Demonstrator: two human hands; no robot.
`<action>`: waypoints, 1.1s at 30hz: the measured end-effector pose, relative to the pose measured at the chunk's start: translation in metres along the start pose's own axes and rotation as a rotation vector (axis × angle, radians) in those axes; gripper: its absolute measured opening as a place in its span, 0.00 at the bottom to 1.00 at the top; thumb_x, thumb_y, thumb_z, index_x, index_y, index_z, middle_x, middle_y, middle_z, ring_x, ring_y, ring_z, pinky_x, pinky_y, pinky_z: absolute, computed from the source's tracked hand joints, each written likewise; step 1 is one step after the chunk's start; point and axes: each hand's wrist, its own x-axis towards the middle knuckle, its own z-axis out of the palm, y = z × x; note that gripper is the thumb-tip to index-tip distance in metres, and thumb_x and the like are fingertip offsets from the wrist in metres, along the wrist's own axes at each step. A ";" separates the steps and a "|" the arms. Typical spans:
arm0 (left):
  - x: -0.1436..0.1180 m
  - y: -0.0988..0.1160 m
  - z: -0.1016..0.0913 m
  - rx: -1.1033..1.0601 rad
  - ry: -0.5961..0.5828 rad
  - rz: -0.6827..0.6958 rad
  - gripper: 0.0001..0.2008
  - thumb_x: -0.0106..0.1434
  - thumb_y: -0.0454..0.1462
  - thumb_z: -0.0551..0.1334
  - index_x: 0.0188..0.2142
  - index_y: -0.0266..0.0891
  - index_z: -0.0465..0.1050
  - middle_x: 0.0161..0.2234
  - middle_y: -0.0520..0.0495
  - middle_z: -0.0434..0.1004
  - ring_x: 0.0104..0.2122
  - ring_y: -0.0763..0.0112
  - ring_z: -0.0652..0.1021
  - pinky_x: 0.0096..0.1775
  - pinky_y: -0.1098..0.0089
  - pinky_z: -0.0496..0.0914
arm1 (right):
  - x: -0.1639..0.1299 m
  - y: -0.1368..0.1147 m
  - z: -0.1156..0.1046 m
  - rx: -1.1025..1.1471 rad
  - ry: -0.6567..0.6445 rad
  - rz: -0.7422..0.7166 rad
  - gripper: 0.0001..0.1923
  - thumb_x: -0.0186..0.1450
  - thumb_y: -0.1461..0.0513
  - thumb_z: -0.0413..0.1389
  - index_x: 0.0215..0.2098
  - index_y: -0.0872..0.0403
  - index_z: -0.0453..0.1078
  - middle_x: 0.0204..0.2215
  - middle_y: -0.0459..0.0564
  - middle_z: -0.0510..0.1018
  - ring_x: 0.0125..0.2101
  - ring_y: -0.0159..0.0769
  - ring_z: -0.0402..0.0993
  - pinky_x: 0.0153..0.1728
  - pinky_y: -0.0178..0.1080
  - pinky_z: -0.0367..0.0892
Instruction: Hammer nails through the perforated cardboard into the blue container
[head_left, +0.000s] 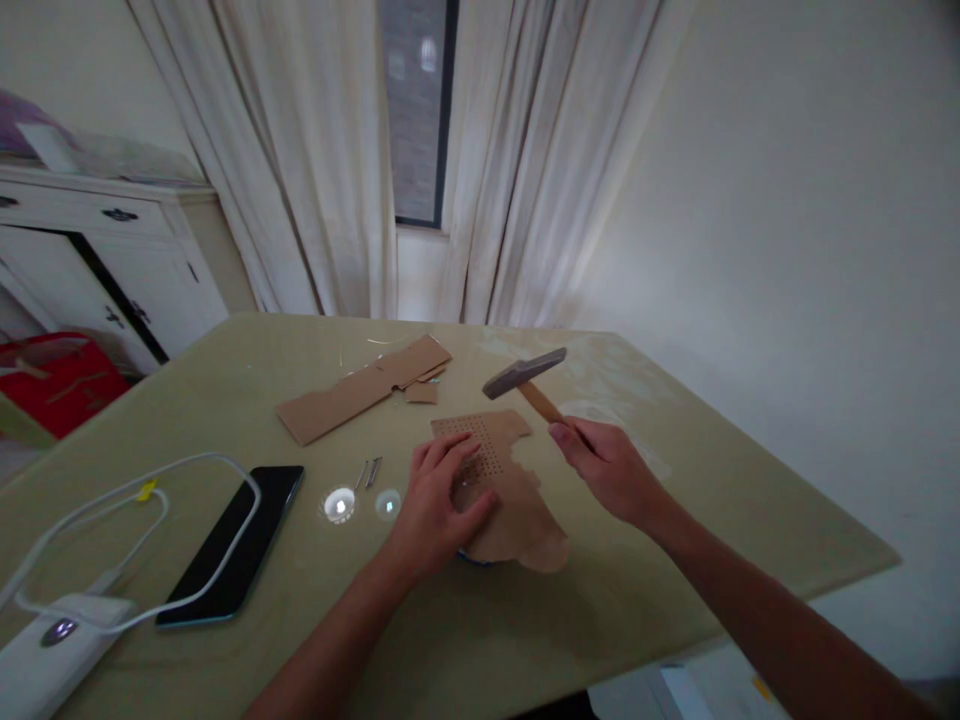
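Observation:
My right hand (609,467) grips the wooden handle of a hammer (525,376), whose grey head hangs above the far edge of a torn brown cardboard piece (517,515). That cardboard lies on the table and bears a grid of small dots or holes. My left hand (439,500) rests on the cardboard's left part, fingers bent over the dotted area; whether it pinches something small I cannot tell. Two nails (368,473) lie just left of my left hand.
A long cardboard strip (360,392) lies farther back on the yellowish table (675,580). A black phone (236,543), a white cable (135,490) and a white device (45,650) sit at the left. Two bright light spots (340,504) gleam by the nails. A cabinet (112,260) stands left.

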 end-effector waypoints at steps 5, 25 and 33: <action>0.007 -0.007 -0.011 -0.023 0.170 -0.074 0.19 0.75 0.47 0.63 0.61 0.46 0.76 0.64 0.40 0.76 0.62 0.52 0.74 0.61 0.49 0.73 | 0.030 0.028 0.035 0.342 0.379 0.105 0.33 0.72 0.30 0.50 0.27 0.46 0.59 0.20 0.42 0.62 0.22 0.35 0.60 0.23 0.39 0.56; 0.012 -0.074 -0.103 0.812 -0.315 -0.803 0.13 0.71 0.45 0.58 0.43 0.43 0.78 0.49 0.38 0.86 0.50 0.45 0.84 0.45 0.57 0.71 | 0.029 0.064 0.067 0.753 0.655 0.020 0.30 0.75 0.39 0.57 0.25 0.49 0.62 0.16 0.37 0.60 0.14 0.27 0.55 0.13 0.32 0.52; 0.010 -0.087 -0.103 0.820 -0.333 -0.771 0.17 0.71 0.48 0.55 0.40 0.43 0.79 0.46 0.36 0.86 0.48 0.43 0.84 0.43 0.56 0.71 | 0.028 0.065 0.072 0.755 0.700 -0.014 0.30 0.75 0.39 0.57 0.25 0.49 0.62 0.17 0.37 0.60 0.15 0.27 0.56 0.14 0.32 0.52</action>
